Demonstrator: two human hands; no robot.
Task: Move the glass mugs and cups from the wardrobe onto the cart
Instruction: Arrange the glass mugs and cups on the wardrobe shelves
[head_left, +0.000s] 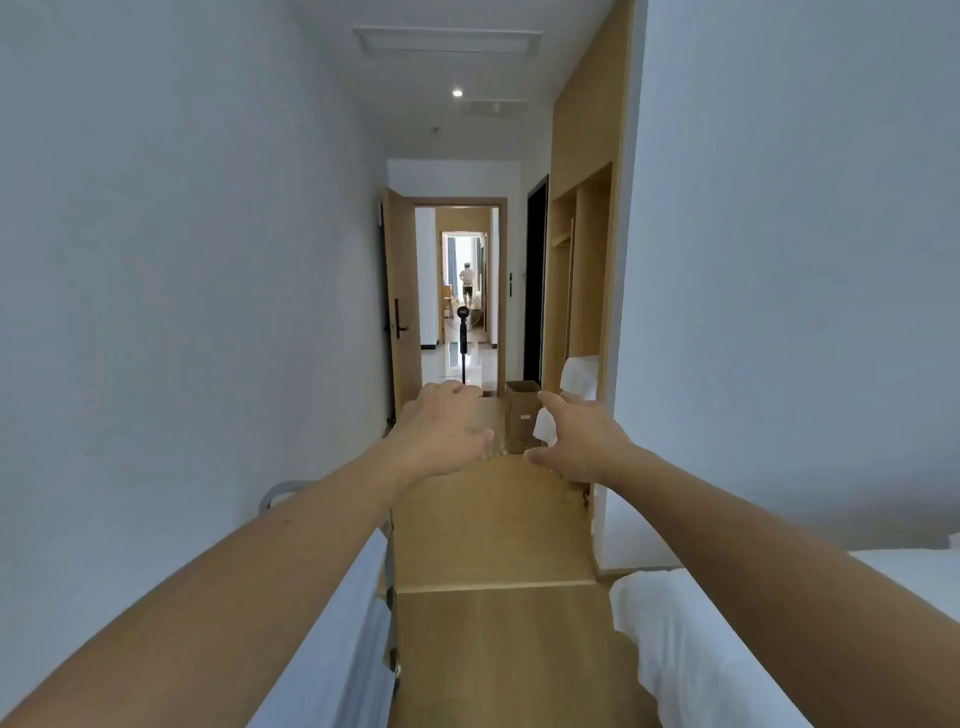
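Both my arms reach forward over the wooden floor. My left hand (444, 428) curls its fingers round a clear glass cup (496, 444), which shows only as a faint shimmer. My right hand (579, 441) has thumb and forefinger spread in a C round a whitish thing (544, 428); I cannot tell whether it is glass or cloth. The open wooden wardrobe (587, 249) stands ahead on the right, beyond both hands. The cart (283, 493), with a grey handle and a white top, is low on the left under my left forearm.
A bed with white bedding (701, 654) fills the lower right. A cardboard box (522, 410) stands on the floor past my hands. White linen (581, 374) lies in the wardrobe. Ahead, a door (400, 312) stands open, with a black stand (463, 338) and a distant person (466, 278).
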